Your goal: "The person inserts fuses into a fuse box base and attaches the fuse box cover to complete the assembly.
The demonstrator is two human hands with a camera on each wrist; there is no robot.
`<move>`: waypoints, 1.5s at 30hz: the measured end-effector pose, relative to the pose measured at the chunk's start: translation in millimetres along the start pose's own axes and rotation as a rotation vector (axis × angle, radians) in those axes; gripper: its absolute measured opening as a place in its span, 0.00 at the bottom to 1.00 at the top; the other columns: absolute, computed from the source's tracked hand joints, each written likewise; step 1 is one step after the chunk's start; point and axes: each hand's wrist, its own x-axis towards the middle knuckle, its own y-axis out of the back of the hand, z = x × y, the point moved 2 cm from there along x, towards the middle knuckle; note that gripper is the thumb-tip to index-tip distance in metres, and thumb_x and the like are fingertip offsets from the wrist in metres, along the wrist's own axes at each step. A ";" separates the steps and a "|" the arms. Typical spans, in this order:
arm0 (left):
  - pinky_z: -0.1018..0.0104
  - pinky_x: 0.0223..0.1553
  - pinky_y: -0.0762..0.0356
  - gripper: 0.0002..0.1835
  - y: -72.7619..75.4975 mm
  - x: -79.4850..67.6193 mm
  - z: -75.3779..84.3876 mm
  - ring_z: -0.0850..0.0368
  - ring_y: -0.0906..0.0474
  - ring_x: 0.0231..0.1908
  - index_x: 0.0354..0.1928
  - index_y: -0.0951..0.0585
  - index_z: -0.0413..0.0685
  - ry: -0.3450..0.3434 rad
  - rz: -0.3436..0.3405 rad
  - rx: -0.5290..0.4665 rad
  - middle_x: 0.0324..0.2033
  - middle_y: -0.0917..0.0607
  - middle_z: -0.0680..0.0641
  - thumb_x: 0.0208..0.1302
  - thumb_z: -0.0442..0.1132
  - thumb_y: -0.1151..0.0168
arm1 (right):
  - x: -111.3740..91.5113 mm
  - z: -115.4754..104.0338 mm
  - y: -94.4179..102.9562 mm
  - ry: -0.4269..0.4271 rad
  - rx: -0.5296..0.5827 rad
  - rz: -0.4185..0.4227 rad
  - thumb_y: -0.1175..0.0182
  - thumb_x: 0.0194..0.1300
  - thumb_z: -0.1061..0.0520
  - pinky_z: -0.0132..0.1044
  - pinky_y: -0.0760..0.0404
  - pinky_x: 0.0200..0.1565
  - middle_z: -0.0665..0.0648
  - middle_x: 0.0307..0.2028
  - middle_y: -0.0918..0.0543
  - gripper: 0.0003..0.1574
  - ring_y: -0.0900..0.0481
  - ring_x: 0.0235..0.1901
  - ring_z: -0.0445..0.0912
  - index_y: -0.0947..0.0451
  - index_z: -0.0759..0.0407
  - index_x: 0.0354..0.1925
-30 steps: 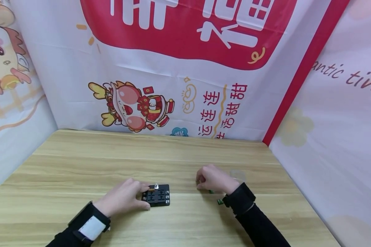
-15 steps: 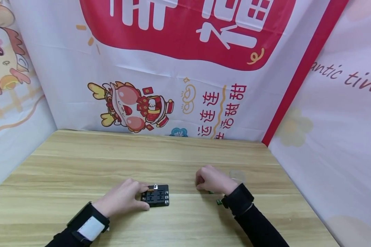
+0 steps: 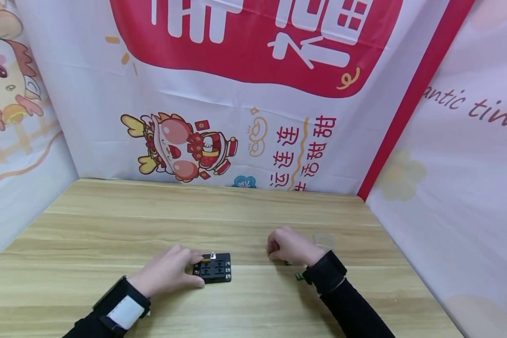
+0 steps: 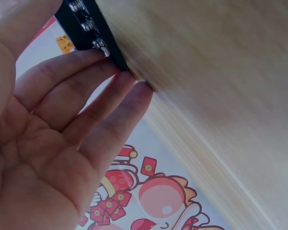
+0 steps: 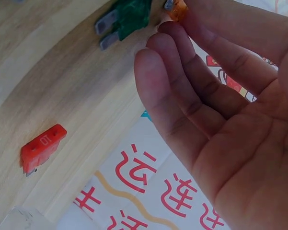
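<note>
A black fuse block (image 3: 218, 268) lies flat on the table, screw terminals along its edges. My left hand (image 3: 169, 270) holds it by its left side, thumb on the near edge and fingers at the far one. An orange blade fuse (image 4: 65, 44) sits on the block in the left wrist view. To the right, my right hand (image 3: 293, 246) is low over the table, its thumb and fingers pinching another orange blade fuse (image 5: 178, 11), mostly hidden. Beside those fingers lies a green blade fuse (image 5: 132, 20) with metal prongs.
A red blade fuse (image 5: 44, 146) marked 10 lies on the wooden table (image 3: 186, 211). Another green fuse (image 3: 300, 277) is near the right wrist. A clear plastic container (image 3: 323, 240) stands behind that wrist. Printed cloth (image 3: 245, 94) hangs along the table's back edge.
</note>
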 end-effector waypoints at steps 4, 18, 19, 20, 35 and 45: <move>0.48 0.51 0.26 0.28 0.1 -0.1 0.8 0.46 0.21 0.53 0.49 0.14 0.46 -0.012 0.001 -0.002 0.53 0.17 0.45 0.48 0.55 0.24 | -0.4 1.2 0.0 -0.003 0.014 -0.004 0.27 0.55 0.64 0.33 0.26 0.29 0.46 0.23 0.21 0.08 0.27 0.23 0.37 0.17 0.54 0.29; 0.58 0.42 0.24 0.25 1.4 -1.1 1.5 0.54 0.20 0.47 0.47 0.13 0.48 -0.039 0.005 -0.032 0.52 0.16 0.45 0.49 0.54 0.24 | 0.8 -0.9 -0.8 0.002 0.029 0.011 0.26 0.53 0.65 0.33 0.26 0.30 0.46 0.23 0.22 0.10 0.27 0.24 0.37 0.18 0.54 0.28; 0.58 0.42 0.24 0.25 1.3 -1.2 1.6 0.55 0.20 0.46 0.47 0.13 0.48 -0.036 0.004 -0.033 0.53 0.16 0.45 0.49 0.54 0.24 | 0.8 -0.7 -1.2 0.004 0.032 0.011 0.26 0.53 0.65 0.33 0.26 0.30 0.46 0.22 0.22 0.10 0.27 0.24 0.37 0.18 0.54 0.28; 0.58 0.42 0.24 0.25 1.2 -1.2 1.8 0.55 0.20 0.46 0.47 0.13 0.48 -0.036 0.004 -0.031 0.53 0.17 0.45 0.49 0.53 0.23 | 0.8 -0.4 -1.5 0.005 0.035 0.011 0.26 0.53 0.66 0.33 0.25 0.29 0.46 0.22 0.22 0.10 0.27 0.23 0.37 0.18 0.54 0.28; 0.53 0.45 0.24 0.26 1.0 -2.7 1.9 0.51 0.21 0.49 0.48 0.13 0.47 -0.027 0.015 -0.032 0.52 0.16 0.44 0.48 0.53 0.23 | 3.2 0.2 -3.9 0.024 0.043 0.028 0.26 0.52 0.66 0.33 0.26 0.28 0.47 0.21 0.22 0.11 0.28 0.23 0.37 0.18 0.54 0.26; 0.48 0.49 0.25 0.28 1.0 -3.1 3.6 0.47 0.21 0.51 0.49 0.14 0.45 -0.025 0.020 -0.026 0.52 0.17 0.44 0.48 0.53 0.23 | 1.0 -3.1 -2.7 0.007 0.042 0.023 0.26 0.53 0.67 0.33 0.27 0.28 0.49 0.21 0.22 0.10 0.29 0.22 0.37 0.18 0.55 0.26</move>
